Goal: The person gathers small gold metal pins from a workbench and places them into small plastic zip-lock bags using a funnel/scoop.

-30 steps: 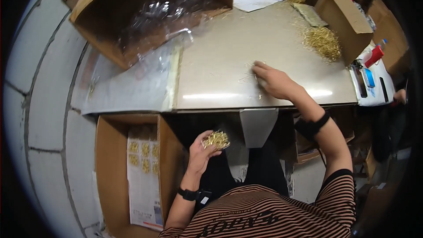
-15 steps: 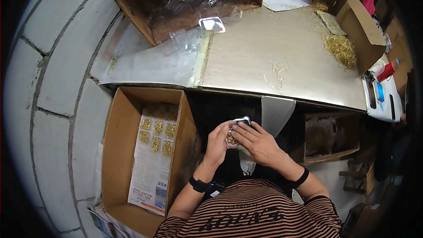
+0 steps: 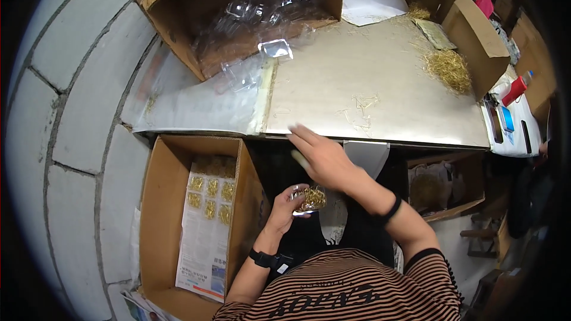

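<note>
My left hand (image 3: 282,211) is closed on the edge of a small clear plastic tray (image 3: 308,210) above my lap. Thin gold-coloured metal pieces (image 3: 310,198) fill the tray in a loose heap. My right hand (image 3: 327,163) is up near the table's front edge, apart from the tray, its fingers stretched out and slightly blurred. A pale cover shows on its thumb, and I see nothing held in it. Similar filled trays (image 3: 210,188) lie in rows on newspaper (image 3: 202,255) inside the cardboard box (image 3: 156,202) at my left.
On the metal-topped table (image 3: 333,71), an open cardboard box (image 3: 178,41) holds many empty clear trays (image 3: 262,15). A golden heap (image 3: 450,71) lies at the right, with scattered pieces (image 3: 361,110) nearer. Beyond it are a red bottle (image 3: 516,89) and, below the table, another box (image 3: 476,184).
My right hand has lifted off the tray and moved up toward the table edge. My left hand has lowered a little, still holding the tray, whose golden contents now show. The view has shifted slightly.
</note>
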A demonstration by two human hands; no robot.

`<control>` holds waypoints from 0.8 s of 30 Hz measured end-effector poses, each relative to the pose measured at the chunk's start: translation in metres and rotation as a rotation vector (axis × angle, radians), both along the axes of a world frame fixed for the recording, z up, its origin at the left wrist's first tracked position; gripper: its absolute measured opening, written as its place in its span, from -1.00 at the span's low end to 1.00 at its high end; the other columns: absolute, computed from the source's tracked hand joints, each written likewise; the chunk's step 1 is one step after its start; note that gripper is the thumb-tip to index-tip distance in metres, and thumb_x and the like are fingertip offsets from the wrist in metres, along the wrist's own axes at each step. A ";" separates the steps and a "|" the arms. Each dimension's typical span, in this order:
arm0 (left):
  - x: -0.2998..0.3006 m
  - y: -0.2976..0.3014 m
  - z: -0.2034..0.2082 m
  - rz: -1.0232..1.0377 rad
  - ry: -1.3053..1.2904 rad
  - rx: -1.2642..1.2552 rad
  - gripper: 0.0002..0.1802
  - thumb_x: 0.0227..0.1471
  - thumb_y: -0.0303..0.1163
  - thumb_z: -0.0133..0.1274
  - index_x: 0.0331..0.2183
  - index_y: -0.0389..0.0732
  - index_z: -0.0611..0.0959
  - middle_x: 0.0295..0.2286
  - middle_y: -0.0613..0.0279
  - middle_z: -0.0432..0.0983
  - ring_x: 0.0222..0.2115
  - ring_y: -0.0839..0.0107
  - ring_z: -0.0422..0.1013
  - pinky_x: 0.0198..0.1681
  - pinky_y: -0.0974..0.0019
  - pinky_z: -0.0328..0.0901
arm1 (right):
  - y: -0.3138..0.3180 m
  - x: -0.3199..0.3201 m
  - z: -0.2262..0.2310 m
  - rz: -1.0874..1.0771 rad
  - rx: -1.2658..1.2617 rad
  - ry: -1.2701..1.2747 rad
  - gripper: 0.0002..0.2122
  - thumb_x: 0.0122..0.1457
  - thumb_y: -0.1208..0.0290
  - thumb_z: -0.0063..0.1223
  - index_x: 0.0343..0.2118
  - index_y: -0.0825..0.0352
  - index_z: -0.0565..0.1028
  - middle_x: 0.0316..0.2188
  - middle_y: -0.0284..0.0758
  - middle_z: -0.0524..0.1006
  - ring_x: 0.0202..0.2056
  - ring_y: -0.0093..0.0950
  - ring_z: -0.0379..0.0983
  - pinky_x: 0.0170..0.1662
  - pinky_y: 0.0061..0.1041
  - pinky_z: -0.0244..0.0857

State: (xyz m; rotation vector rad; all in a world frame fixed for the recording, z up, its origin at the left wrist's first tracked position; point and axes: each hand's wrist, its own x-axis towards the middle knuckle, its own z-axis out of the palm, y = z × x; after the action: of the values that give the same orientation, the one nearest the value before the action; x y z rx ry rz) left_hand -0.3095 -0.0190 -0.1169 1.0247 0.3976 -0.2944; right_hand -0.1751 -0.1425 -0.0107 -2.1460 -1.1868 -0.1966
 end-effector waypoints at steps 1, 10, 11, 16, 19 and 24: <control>-0.001 -0.002 -0.001 0.007 0.076 0.011 -0.67 0.10 -0.52 -0.07 -0.05 -0.30 0.46 -0.28 0.18 0.49 -0.38 0.46 0.50 -0.48 0.40 0.50 | 0.015 0.020 -0.003 0.046 -0.009 -0.067 -0.63 0.13 0.40 -0.03 -0.02 0.44 0.34 0.06 -0.10 0.34 0.11 -0.17 0.23 0.12 -0.29 0.17; -0.021 -0.017 -0.058 -0.061 0.127 -0.103 -0.68 0.18 -0.40 -0.12 -0.04 -0.27 0.43 -0.23 0.15 0.48 -0.29 0.41 0.50 -0.42 0.35 0.51 | -0.054 0.055 -0.030 -0.119 -0.337 -0.235 -0.64 0.20 0.34 -0.13 0.03 0.38 0.34 0.12 -0.19 0.30 0.17 -0.29 0.18 0.21 -0.27 0.04; -0.018 -0.020 -0.062 -0.076 0.122 -0.131 -0.68 0.20 -0.37 -0.14 -0.04 -0.28 0.43 -0.24 0.16 0.48 -0.29 0.42 0.50 -0.41 0.33 0.51 | -0.072 0.052 -0.025 -0.121 -0.344 -0.239 -0.64 0.20 0.34 -0.13 0.03 0.38 0.34 0.12 -0.19 0.30 0.17 -0.29 0.18 0.21 -0.27 0.04; -0.003 -0.038 -0.080 -0.099 0.083 -0.202 -0.68 0.22 -0.33 -0.19 -0.06 -0.29 0.44 -0.28 0.20 0.48 -0.29 0.42 0.49 -0.32 0.25 0.49 | -0.113 0.039 -0.009 -0.324 0.076 0.172 -0.67 0.19 0.39 -0.07 0.03 0.32 0.37 0.10 -0.16 0.32 0.13 -0.25 0.24 0.16 -0.28 0.14; 0.007 -0.057 -0.085 -0.116 0.107 -0.136 -0.69 0.23 -0.33 -0.20 -0.08 -0.28 0.46 -0.28 0.19 0.48 -0.29 0.44 0.49 -0.33 0.27 0.49 | -0.110 0.045 -0.020 -0.358 0.001 0.102 -0.66 0.20 0.39 -0.08 0.03 0.35 0.36 0.11 -0.15 0.30 0.15 -0.23 0.19 0.18 -0.31 0.11; 0.025 -0.090 -0.077 -0.091 0.171 -0.121 -0.66 0.25 -0.29 -0.28 -0.12 -0.29 0.48 -0.31 0.19 0.50 -0.36 0.42 0.51 -0.42 0.30 0.50 | -0.107 0.014 -0.028 -0.363 -0.162 -0.089 -0.65 0.13 0.46 -0.03 0.00 0.38 0.37 0.07 -0.17 0.35 0.15 -0.23 0.19 0.18 -0.30 0.10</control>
State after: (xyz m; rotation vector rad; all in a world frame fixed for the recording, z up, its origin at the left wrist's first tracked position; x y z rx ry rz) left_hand -0.2846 -0.1091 -0.1940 0.9036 0.4822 -0.4843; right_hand -0.1612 -0.2496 -0.0385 -2.5085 -0.8758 -0.3689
